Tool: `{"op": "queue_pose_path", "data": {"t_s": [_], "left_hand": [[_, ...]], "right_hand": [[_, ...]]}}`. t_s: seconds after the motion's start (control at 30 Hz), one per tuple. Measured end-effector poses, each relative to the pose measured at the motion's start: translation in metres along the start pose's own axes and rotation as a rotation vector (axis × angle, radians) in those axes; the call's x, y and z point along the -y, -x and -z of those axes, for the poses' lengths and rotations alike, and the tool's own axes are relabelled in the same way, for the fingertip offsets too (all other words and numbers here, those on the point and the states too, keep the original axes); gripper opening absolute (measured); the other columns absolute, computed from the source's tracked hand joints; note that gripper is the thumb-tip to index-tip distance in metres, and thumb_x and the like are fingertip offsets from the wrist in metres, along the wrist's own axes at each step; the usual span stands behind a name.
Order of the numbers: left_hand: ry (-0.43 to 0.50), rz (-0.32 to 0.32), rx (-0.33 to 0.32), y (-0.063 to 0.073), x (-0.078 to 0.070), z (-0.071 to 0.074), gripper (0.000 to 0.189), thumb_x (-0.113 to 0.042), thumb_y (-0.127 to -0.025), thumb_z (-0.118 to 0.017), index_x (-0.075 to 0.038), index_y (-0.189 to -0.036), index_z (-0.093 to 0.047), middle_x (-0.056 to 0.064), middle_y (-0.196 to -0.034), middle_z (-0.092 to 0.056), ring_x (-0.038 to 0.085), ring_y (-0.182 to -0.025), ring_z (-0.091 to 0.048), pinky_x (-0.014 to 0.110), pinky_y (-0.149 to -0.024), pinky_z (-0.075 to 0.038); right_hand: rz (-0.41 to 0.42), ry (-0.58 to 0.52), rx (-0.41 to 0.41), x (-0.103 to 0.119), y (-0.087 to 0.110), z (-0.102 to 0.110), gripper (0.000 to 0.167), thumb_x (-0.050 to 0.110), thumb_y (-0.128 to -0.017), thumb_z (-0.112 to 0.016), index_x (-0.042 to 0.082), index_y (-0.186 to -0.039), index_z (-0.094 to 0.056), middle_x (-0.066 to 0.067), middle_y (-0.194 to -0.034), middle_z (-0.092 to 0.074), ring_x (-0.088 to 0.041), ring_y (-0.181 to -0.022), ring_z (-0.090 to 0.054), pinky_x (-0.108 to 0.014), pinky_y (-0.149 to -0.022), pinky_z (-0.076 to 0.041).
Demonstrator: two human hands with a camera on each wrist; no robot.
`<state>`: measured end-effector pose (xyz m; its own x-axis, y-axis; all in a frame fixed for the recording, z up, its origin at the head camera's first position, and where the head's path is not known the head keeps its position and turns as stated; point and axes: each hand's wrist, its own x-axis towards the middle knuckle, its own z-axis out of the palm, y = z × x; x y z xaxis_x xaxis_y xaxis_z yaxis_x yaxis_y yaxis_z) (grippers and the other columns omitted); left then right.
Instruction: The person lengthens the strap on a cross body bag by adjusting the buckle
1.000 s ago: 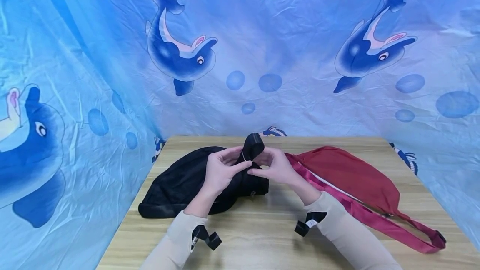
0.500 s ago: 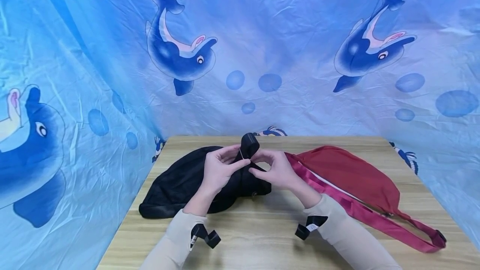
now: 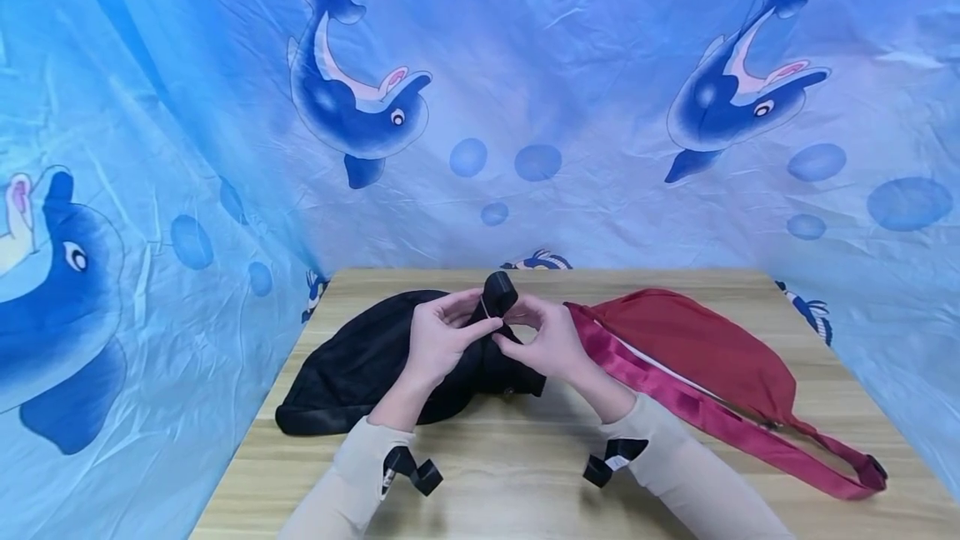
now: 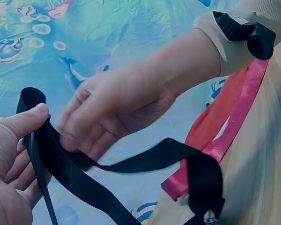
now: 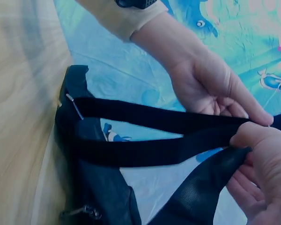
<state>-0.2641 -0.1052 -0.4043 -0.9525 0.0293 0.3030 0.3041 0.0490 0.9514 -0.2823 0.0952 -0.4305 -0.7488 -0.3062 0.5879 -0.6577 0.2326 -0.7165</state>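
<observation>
A black waist bag (image 3: 360, 365) lies on the left half of the table, and its black strap (image 3: 500, 292) is raised between both hands in a small upright loop. My left hand (image 3: 442, 344) pinches the strap between thumb and fingers just below that loop, as the left wrist view also shows. My right hand (image 3: 551, 340) is close beside it. In the right wrist view the right thumb (image 5: 253, 133) presses on the strap, with the fingers curled beneath. Two lengths of strap (image 5: 145, 152) run from there to the bag's end.
A red waist bag (image 3: 705, 357) with a crimson strap (image 3: 690, 407) and an opening along its edge lies at the right of the wooden table (image 3: 510, 473). A blue dolphin-print sheet (image 3: 495, 90) hangs behind and at the sides.
The strap loop has shifted slightly left, and the bag's right end has moved a little to the right. Both hands stay at the strap with only small finger movements.
</observation>
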Motion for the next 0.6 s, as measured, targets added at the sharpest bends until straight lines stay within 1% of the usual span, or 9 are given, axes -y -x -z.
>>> {"op": "queue_pose_path", "data": {"t_s": [0.07, 0.17, 0.3, 0.4, 0.53, 0.6], "left_hand": [[0.017, -0.001, -0.01, -0.0012, -0.0001, 0.0015, 0.042, -0.007, -0.082, -0.092, -0.008, -0.122, -0.08, 0.014, -0.119, -0.08, 0.015, -0.109, -0.078, 0.028, -0.102, -0.06], [0.042, 0.0, -0.023, -0.0029, 0.0005, 0.0038, 0.043, -0.004, -0.082, -0.091, -0.005, -0.122, -0.079, 0.016, -0.119, -0.08, 0.013, -0.106, -0.078, 0.026, -0.101, -0.061], [0.06, 0.004, -0.009, -0.0036, 0.0009, 0.0029, 0.042, -0.003, -0.082, -0.091, -0.005, -0.122, -0.079, 0.016, -0.119, -0.08, 0.011, -0.105, -0.078, 0.025, -0.1, -0.061], [0.06, -0.003, 0.003, -0.0031, 0.0007, 0.0037, 0.041, -0.004, -0.082, -0.091, -0.007, -0.121, -0.08, 0.016, -0.118, -0.08, 0.012, -0.106, -0.078, 0.026, -0.101, -0.061], [0.051, -0.007, -0.003, -0.0018, 0.0008, 0.0063, 0.04, -0.005, -0.083, -0.091, -0.009, -0.121, -0.08, 0.014, -0.118, -0.081, 0.014, -0.107, -0.078, 0.029, -0.103, -0.06], [0.055, 0.001, -0.004, -0.0019, 0.0019, 0.007, 0.041, -0.005, -0.083, -0.091, -0.008, -0.122, -0.08, 0.014, -0.119, -0.08, 0.015, -0.108, -0.078, 0.03, -0.103, -0.06]], "right_hand": [[-0.021, 0.014, 0.017, -0.0018, 0.0019, 0.0007, 0.028, 0.001, -0.083, -0.088, 0.006, -0.109, -0.076, -0.011, -0.105, -0.08, -0.024, -0.097, -0.081, -0.039, -0.095, -0.065], [-0.027, 0.027, 0.024, -0.0042, 0.0026, -0.0007, 0.031, 0.0, -0.083, -0.088, 0.004, -0.111, -0.075, -0.012, -0.108, -0.08, -0.025, -0.1, -0.08, -0.04, -0.096, -0.064], [0.027, 0.008, -0.019, -0.0004, -0.002, -0.0046, 0.03, -0.001, -0.084, -0.086, 0.006, -0.11, -0.074, -0.011, -0.108, -0.081, -0.025, -0.102, -0.08, -0.038, -0.097, -0.064], [0.049, -0.027, -0.03, 0.0027, -0.0055, -0.0074, 0.029, -0.002, -0.084, -0.086, 0.007, -0.109, -0.073, -0.011, -0.106, -0.081, -0.026, -0.101, -0.08, -0.036, -0.097, -0.064], [0.009, -0.034, 0.007, 0.0006, -0.0045, -0.0078, 0.029, -0.002, -0.084, -0.087, 0.006, -0.109, -0.074, -0.011, -0.106, -0.08, -0.027, -0.101, -0.079, -0.038, -0.097, -0.064], [-0.012, -0.027, 0.023, -0.0002, -0.0034, -0.0069, 0.03, -0.002, -0.084, -0.087, 0.005, -0.109, -0.074, -0.011, -0.106, -0.079, -0.027, -0.102, -0.079, -0.04, -0.097, -0.064]]}}
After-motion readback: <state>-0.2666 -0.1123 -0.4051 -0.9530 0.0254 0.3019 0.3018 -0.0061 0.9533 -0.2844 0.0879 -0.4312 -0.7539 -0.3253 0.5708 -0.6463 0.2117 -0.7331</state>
